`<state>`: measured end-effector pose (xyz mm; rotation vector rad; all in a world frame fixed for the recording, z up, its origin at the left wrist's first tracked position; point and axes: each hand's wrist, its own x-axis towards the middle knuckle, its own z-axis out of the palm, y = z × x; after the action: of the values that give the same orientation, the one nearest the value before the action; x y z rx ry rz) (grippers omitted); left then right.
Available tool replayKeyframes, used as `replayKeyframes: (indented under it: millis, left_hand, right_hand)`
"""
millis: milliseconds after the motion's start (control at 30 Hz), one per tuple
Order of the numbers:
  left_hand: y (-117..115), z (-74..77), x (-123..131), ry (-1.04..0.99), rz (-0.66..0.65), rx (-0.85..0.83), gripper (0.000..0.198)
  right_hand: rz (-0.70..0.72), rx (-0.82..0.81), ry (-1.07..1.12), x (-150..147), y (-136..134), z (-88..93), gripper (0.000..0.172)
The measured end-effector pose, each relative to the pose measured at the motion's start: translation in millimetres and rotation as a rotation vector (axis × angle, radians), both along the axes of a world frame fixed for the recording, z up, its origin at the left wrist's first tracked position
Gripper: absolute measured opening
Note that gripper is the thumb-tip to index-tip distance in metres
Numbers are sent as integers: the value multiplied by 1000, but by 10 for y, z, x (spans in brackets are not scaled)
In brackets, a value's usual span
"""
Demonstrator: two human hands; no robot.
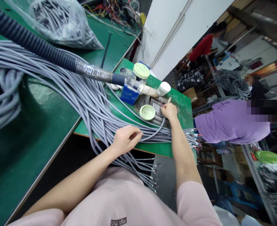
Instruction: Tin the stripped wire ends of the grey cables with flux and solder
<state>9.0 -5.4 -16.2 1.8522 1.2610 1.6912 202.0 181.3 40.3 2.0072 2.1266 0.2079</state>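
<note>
My left hand is closed in a pinch on one grey cable that curves up to my right hand. That hand grips the cable's stripped end together with a thin stick-like tool over a grey metal pot on the small green table. A thick bundle of grey cables runs across the bench under my left hand; its stripped ends hang off the table edge. A shallow pale green dish sits just left of the right hand.
A black corrugated hose ends at a blue block. A green lid and a white jar stand behind. A bag of grey cables lies at the back. Other people work at the right, one in purple.
</note>
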Motion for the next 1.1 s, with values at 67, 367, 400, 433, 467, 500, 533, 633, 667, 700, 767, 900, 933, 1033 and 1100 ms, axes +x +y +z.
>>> replayKeyframes:
  millis: [67, 367, 400, 433, 467, 500, 533, 633, 667, 700, 767, 900, 933, 1033, 1100]
  left_hand:
    - [-1, 2, -1, 2, 0, -5, 13]
    - [-2, -5, -8, 3, -2, 11, 10]
    - [-2, -6, -7, 4, -2, 13, 10]
    - [-1, -8, -6, 6, -1, 13, 11]
    - [0, -9, -4, 9, 2, 13, 11]
    - [1, -11, -3, 12, 5, 14, 11]
    - [3, -13, -2, 16, 10, 17, 11]
    - [10, -21, -10, 19, 14, 30, 10]
    - [11, -23, -14, 15, 10, 27, 10]
    - [12, -24, -18, 3, 3, 18, 9]
    - [8, -18, -13, -57, -6, -39, 9]
    - [-33, 26, 118, -372, -102, -281, 11]
    - [-50, 41, 182, -474, -178, -345, 13]
    - [-111, 77, 415, -765, -458, -485, 30]
    - [-154, 93, 559, -911, -544, -548, 34]
  right_hand:
    - [1, -4, -2, 2, 1, -17, 33]
    - [11, 10, 30, -7, 12, -58, 30]
    - [10, 16, 34, 2, 12, -44, 29]
    - [8, 26, 44, 17, 7, -21, 28]
    - [8, 42, 73, 37, -10, 10, 27]
    - [14, 60, 132, 59, -42, 48, 26]
    - [29, 78, 225, 83, -93, 92, 26]
    - [123, 119, 661, 137, -391, 225, 32]
    - [157, 128, 809, 142, -535, 257, 34]
    - [181, 135, 942, 137, -694, 278, 34]
    - [192, 176, 1150, 100, -1032, 283, 28]
    - [134, 207, 1407, -36, -1615, 185, 21]
    - [116, 204, 1450, -70, -1721, 155, 22]
    - [83, 190, 1536, -150, -1943, 90, 25]
    - [73, 163, 1573, -175, -2028, 72, 26]
